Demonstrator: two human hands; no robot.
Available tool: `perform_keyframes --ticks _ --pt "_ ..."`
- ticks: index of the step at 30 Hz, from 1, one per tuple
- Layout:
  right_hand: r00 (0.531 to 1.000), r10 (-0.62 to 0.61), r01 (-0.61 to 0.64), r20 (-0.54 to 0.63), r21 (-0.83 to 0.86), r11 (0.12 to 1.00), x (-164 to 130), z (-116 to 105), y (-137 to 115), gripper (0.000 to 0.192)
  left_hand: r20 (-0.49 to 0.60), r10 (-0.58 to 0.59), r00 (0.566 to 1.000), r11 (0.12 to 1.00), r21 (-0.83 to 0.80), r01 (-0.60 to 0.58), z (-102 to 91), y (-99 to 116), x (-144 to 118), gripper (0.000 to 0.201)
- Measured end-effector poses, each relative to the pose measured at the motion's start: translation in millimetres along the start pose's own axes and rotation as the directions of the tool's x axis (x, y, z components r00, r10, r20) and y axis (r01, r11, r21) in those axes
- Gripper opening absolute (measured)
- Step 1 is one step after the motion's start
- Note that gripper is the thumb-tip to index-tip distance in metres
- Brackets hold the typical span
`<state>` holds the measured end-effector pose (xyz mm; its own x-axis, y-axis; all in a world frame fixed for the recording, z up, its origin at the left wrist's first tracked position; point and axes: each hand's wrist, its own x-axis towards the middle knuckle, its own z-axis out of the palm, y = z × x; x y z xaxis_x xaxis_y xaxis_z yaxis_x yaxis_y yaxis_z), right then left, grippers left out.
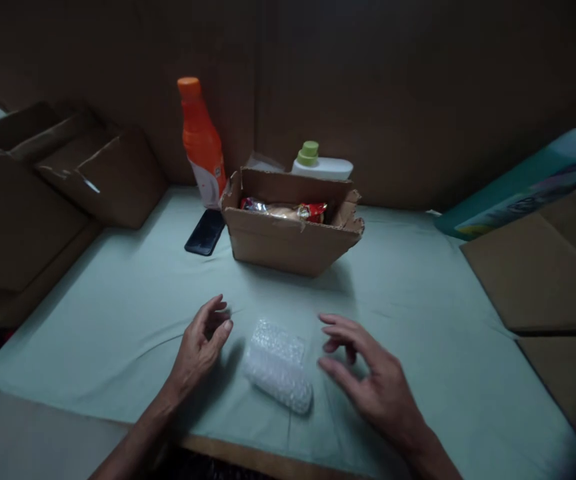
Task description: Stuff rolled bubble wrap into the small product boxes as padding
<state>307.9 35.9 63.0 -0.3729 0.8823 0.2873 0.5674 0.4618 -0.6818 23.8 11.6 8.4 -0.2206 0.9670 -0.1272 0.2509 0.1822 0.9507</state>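
Bubble-wrapped bundle (278,365) between empty spread hands; cardboard box (288,243), phone (205,231) lie beyond

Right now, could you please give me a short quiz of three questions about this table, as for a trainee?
1. True or false: the bubble-wrapped bundle lies between the left hand and the right hand, and neither grips it.
2. Which thing lies flat beside the open brown cardboard box? A) black phone B) scissors C) tape roll
3. What colour is the cap of the white bottle behind the box?

Key: 1 true; 2 A; 3 green. The tall orange bottle stands left of the box, on the pale green cloth.
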Motion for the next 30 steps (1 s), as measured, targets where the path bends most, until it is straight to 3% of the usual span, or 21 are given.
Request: perform_keyframes --ticks 2,5,11,14,16,17,19,21,23,26,28,30 --pt "0.999 0.028 -0.029 -0.035 -0.016 0.999 0 -5 4 0.013 0.029 0.074 0.997 0.991 0.108 -0.077 -6.0 7 -2 0.045" --pt "0.998 -0.007 0.010 0.057 -0.052 0.999 -1 3 13 0.014 0.113 0.161 0.981 0.959 0.218 -0.182 -10.2 17 -3 0.037" --pt "0.992 0.049 -0.008 0.118 -0.319 0.948 -1 56 24 0.030 0.274 0.249 0.929 0.901 0.286 -0.326 -0.9 10 -6 0.035" --pt "0.992 -0.023 0.050 0.127 -0.215 0.975 4 67 14 0.004 0.282 0.200 0.938 0.927 0.254 -0.274 7.3 7 -4 0.060" --pt "0.997 -0.067 0.069 0.030 -0.087 0.994 10 61 3 0.008 0.297 0.118 0.948 0.965 0.189 -0.179 13.0 11 -1 0.079" --pt "0.997 -0.065 0.063 -0.047 -0.039 0.997 13 55 -2 0.007 0.324 0.079 0.943 0.980 0.148 -0.133 15.7 14 0 0.081" --pt "0.977 -0.017 0.023 -0.211 0.026 0.999 20 39 -9 0.005 0.437 0.013 0.899 0.994 0.091 -0.058 19.9 19 2 0.064" --pt "0.931 0.068 -0.043 -0.359 0.077 0.996 25 19 -9 0.006 0.556 -0.040 0.830 0.995 0.095 -0.016 21.9 22 2 0.035" --pt "0.848 0.157 -0.109 -0.507 0.124 0.986 28 0 -4 0.013 0.607 -0.080 0.790 0.991 0.136 -0.005 21.1 23 1 0.016" --pt "0.658 0.249 -0.165 -0.710 0.187 0.969 25 -25 4 0.025 0.610 -0.101 0.786 0.986 0.166 -0.002 13.7 23 -2 0.006" --pt "0.547 0.292 -0.181 -0.784 0.229 0.956 19 -36 8 0.030 0.623 -0.108 0.775 0.987 0.163 0.006 4.5 27 -2 0.005" --pt "0.501 0.335 -0.197 -0.798 0.272 0.942 11 -40 11 0.033 0.624 -0.107 0.774 0.989 0.144 0.021 -8.0 31 1 0.007"
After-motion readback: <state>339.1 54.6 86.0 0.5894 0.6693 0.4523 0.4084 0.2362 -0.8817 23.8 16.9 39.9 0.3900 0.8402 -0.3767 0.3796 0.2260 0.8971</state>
